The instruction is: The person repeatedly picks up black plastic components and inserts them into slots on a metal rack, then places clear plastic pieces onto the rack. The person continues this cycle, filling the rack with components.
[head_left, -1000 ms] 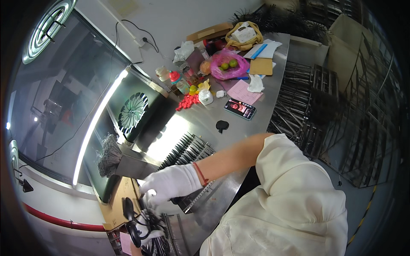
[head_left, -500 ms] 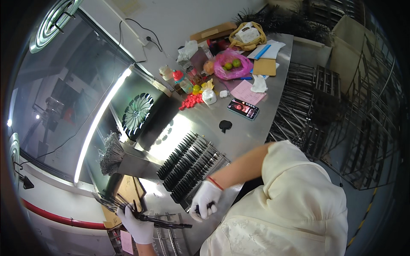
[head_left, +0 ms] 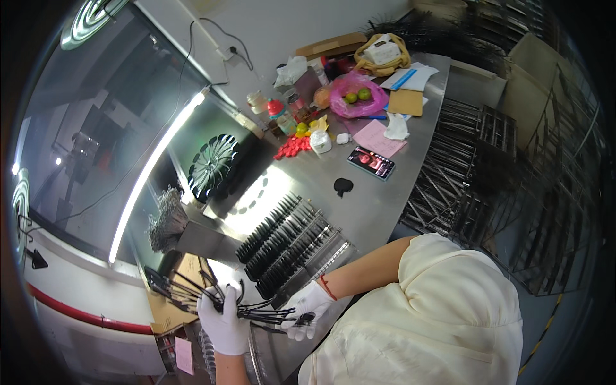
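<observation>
Head view: lower left, the left hand point(head_left: 224, 323) has fingers closed around a bundle of black rods point(head_left: 266, 314) over the counter point(head_left: 369, 208); lower centre, the right hand point(head_left: 309, 305) curls its fingers at the bundle's end, grip unclear.

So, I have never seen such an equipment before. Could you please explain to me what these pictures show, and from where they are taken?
There is no robot here: a person works by hand, in white gloves. The camera is worn on that person's head and looks down; its wide fisheye lens bends straight edges.

The left hand holds a loose bundle of thin black rods. The right hand, near their ends, holds a dark piece, too unclear to name.

On the metal table are rows of black pieces. Farther off lie a phone, pink paper, small red pieces and a pink bag with green fruits.
</observation>
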`<state>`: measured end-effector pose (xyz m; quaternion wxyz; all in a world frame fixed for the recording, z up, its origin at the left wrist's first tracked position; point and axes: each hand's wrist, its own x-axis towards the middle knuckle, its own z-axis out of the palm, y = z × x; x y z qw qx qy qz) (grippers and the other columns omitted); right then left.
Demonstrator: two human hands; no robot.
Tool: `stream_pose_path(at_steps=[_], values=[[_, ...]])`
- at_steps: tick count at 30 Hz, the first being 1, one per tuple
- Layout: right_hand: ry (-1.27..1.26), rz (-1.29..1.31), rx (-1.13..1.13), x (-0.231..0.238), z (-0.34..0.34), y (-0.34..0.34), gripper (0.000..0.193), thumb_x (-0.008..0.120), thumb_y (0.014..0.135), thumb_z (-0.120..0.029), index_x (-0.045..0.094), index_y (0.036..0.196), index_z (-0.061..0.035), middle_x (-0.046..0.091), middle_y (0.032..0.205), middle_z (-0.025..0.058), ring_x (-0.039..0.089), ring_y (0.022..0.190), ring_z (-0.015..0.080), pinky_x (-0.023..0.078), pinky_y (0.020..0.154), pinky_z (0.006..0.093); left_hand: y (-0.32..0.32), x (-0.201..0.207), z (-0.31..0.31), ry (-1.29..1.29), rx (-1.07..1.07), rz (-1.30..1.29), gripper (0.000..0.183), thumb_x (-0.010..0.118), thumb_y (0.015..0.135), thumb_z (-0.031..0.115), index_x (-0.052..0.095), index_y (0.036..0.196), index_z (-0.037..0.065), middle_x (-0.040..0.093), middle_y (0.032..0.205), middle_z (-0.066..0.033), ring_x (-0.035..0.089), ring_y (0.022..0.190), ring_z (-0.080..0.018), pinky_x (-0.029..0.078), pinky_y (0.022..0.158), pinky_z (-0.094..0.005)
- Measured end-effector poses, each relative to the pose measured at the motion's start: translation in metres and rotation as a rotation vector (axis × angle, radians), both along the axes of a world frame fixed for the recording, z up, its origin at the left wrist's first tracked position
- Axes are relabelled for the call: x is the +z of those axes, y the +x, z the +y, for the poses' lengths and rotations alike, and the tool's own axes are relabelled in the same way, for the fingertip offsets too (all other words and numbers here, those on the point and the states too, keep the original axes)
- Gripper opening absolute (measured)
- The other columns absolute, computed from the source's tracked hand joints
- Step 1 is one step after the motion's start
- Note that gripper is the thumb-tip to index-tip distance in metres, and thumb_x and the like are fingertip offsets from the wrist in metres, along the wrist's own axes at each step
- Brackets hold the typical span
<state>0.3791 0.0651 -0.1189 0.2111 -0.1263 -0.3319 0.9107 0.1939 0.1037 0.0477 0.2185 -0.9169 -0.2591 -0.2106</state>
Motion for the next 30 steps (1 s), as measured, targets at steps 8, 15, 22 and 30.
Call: stream_pose_path(at_steps=[8, 15, 22, 30], values=[[1.226, -0.882, -0.570, 0.003, -0.016, -0.006, 0.025, 0.063, 0.093, -0.017, 0.063, 0.116, -0.0065, 0.063, 0.109, 0.0108, 0.064, 0.098, 0.0287, 0.055, 0.086, 0.0398, 0.001, 0.007, 0.019, -0.279, -0.008, 0.040, 0.090, 0.074, 0.061, -0.003, 0.051, 0.146, 0.016, 0.054, 0.115, -0.0230, 0.058, 0.098, -0.0439, 0.050, 0.087, -0.0494], [0.399, -0.361, -0.910, 0.034, 0.042, 0.020, 0.042, 0.074, 0.090, -0.007, 0.060, 0.129, -0.0019, 0.059, 0.109, 0.0045, 0.066, 0.091, 0.0143, 0.057, 0.065, 0.0254, -0.035, 0.000, 0.024, -1.548, -0.615, -1.408, 0.068, 0.063, 0.097, 0.015, 0.035, 0.158, 0.018, 0.061, 0.120, -0.0110, 0.062, 0.104, -0.0273, 0.057, 0.088, -0.0410], [1.021, -0.669, -0.906, 0.047, 0.087, 0.018, 0.072, 0.084, 0.077, -0.022, 0.054, 0.140, -0.0047, 0.066, 0.128, 0.0178, 0.066, 0.115, 0.0273, 0.052, 0.100, 0.0371, 0.003, -0.032, -0.018, -1.633, -0.640, -1.506, 0.107, 0.083, 0.076, 0.023, 0.022, 0.163, 0.015, 0.058, 0.131, -0.0165, 0.064, 0.115, -0.0342, 0.057, 0.097, -0.0489], [1.737, -1.008, -1.076, 0.012, 0.087, 0.009, 0.026, 0.064, 0.084, -0.012, 0.062, 0.110, -0.0106, 0.056, 0.094, 0.0141, 0.064, 0.086, 0.0329, 0.055, 0.067, 0.0405, -0.001, -0.014, -0.004, -1.879, -0.533, -1.425, 0.060, 0.064, 0.100, 0.021, 0.040, 0.155, 0.019, 0.057, 0.128, -0.0155, 0.060, 0.114, -0.0273, 0.057, 0.094, -0.0386]])
